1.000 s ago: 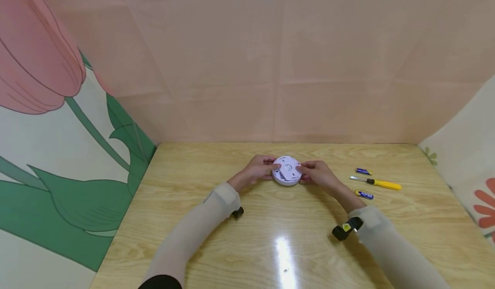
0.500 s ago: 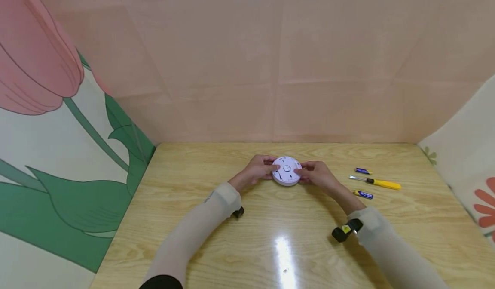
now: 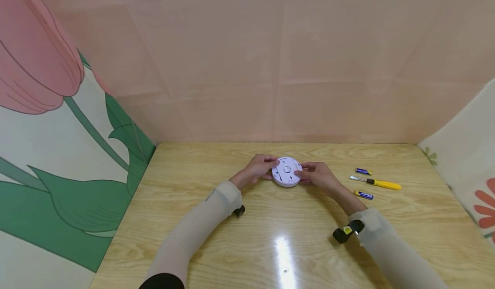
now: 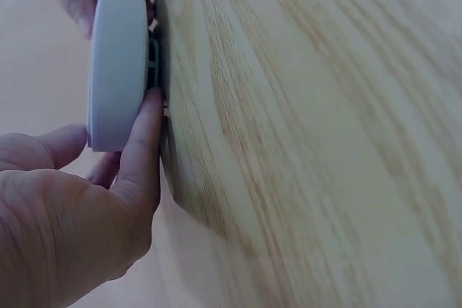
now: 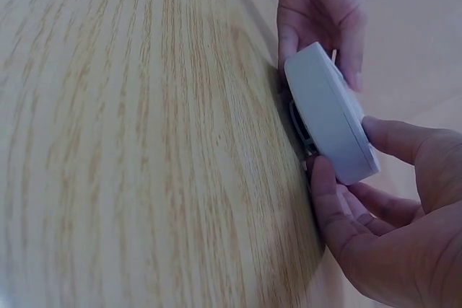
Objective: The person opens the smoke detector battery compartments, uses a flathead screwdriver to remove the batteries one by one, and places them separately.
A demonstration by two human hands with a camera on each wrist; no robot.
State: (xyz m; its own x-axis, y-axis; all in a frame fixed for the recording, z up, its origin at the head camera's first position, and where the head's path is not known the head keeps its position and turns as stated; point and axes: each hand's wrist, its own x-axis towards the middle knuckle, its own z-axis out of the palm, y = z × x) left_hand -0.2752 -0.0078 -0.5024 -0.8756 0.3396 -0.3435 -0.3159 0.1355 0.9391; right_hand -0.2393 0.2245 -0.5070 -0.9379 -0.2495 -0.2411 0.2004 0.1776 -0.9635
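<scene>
A round white smoke detector (image 3: 286, 178) is held between both hands, just above the table top, its slotted flat back turned up. My left hand (image 3: 258, 167) grips its left rim, thumb on the upper face and fingers under the edge. On the opposite rim, my right hand (image 3: 318, 173) pinches it the same way. From the side, the left wrist view shows the thick white casing (image 4: 118, 70) with a dark vented part beneath. The right wrist view shows the casing (image 5: 328, 117) tilted, with finger and thumb at its near edge.
Right of the hands, a yellow-handled screwdriver (image 3: 384, 184) lies on the wooden table (image 3: 216, 160) between two blue batteries, one behind (image 3: 362, 171) and one in front (image 3: 364, 195). A pinkish backdrop (image 3: 270, 87) rises at the table's far edge.
The dark patch on the detector's lower left has narrowed to a thin line, and its face markings have shifted slightly. My left thumb sits a little higher on the rim. Both hands keep hold.
</scene>
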